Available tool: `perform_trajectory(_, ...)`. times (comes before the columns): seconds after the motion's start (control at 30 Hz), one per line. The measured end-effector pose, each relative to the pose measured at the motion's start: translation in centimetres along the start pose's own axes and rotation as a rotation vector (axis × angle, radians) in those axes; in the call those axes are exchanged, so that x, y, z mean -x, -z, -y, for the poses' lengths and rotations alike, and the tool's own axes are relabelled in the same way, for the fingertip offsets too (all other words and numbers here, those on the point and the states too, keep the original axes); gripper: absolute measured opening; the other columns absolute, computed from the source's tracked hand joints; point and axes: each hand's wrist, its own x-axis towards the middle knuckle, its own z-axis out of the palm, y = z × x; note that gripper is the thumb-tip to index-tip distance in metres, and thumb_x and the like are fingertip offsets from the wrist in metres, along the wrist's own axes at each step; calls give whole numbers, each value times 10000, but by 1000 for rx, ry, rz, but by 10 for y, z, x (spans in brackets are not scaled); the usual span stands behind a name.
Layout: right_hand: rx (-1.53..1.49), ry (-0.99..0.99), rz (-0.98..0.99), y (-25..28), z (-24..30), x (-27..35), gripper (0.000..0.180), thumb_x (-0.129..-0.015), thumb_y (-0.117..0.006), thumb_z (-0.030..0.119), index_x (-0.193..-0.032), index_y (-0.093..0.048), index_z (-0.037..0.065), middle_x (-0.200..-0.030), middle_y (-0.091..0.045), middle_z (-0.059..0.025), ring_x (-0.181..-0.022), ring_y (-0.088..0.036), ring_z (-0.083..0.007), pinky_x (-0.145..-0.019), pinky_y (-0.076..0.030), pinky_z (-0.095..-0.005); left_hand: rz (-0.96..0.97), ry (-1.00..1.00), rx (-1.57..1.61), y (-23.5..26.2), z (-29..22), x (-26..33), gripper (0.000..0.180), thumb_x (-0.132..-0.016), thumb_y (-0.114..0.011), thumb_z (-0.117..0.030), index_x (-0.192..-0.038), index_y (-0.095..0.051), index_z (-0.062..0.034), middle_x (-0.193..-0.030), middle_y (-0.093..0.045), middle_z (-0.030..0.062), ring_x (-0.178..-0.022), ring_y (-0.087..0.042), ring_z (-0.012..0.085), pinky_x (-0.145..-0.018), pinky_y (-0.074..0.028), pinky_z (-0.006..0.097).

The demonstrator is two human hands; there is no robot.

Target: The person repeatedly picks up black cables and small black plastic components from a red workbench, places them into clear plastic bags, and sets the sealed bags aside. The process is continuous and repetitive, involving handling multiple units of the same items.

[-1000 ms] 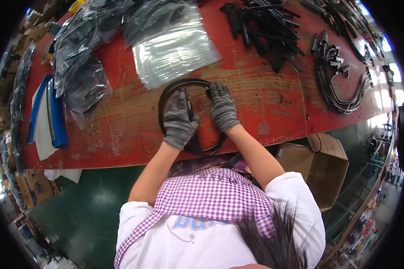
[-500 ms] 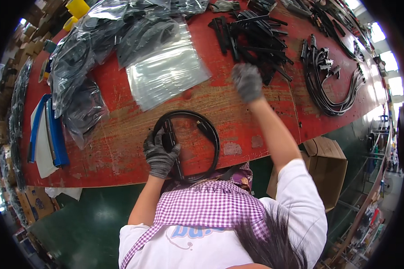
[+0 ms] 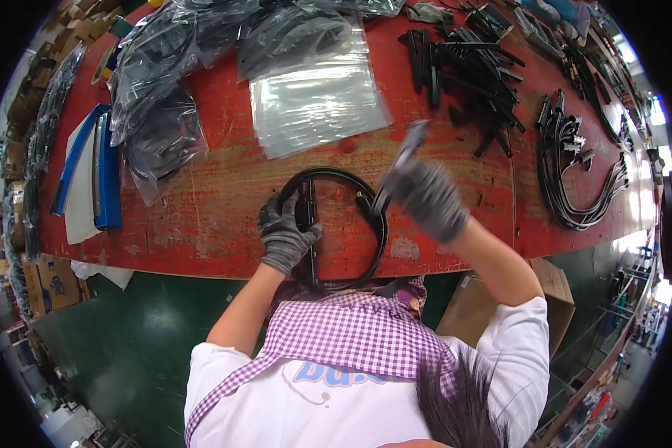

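Note:
Grey knit gloves cover both my hands. My left hand (image 3: 287, 233) is closed on a coiled black cable (image 3: 384, 243) at the near table edge, gripping the coil's left side where a straight dark piece stands upright. A connector end lies inside the coil's right side. In my right hand (image 3: 428, 198), just right of the coil, is a slim black strip (image 3: 411, 140), blurred by motion and tilted up. Farther right is a loose pile of similar black strips (image 3: 467, 63).
Flat clear plastic bags (image 3: 321, 108) lie at the middle back; filled bags (image 3: 157, 82) heap to their left. A blue folder-like holder (image 3: 107, 175) stands at the left. Bundled cables (image 3: 564, 209) lie at the right. Below the table's right side sits a cardboard box (image 3: 467, 306).
My right hand has come back from the strip pile toward the coil, now with a black strip in it. My left hand keeps its hold on the cable. The whole view has shifted.

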Motion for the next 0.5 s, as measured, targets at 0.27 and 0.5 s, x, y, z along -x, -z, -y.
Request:
perform_trajectory(0.27,-1225,108,485,58,116,-7,225,-809,-471,185,-979,-549,60,-952,-558,-136,-854,-562,-292,-719,-467,-401,92,-74,36,4,10,-4,836,-580,-717,-468,-1293,-417,-149,-1299,-336,222,-1203,-317,372,-1013,-259,467)
perform_trajectory(0.5,-1290,378,192,1,75,-72,244,-794,-531,191,-1025,-568,120,-821,-626,-111,-732,-632,-275,-617,-524,-365,83,-106,84,-1,17,5,821,-606,-692,-478,-1302,-399,-157,-1328,-295,203,-1228,-269,387,-1019,-227,501)
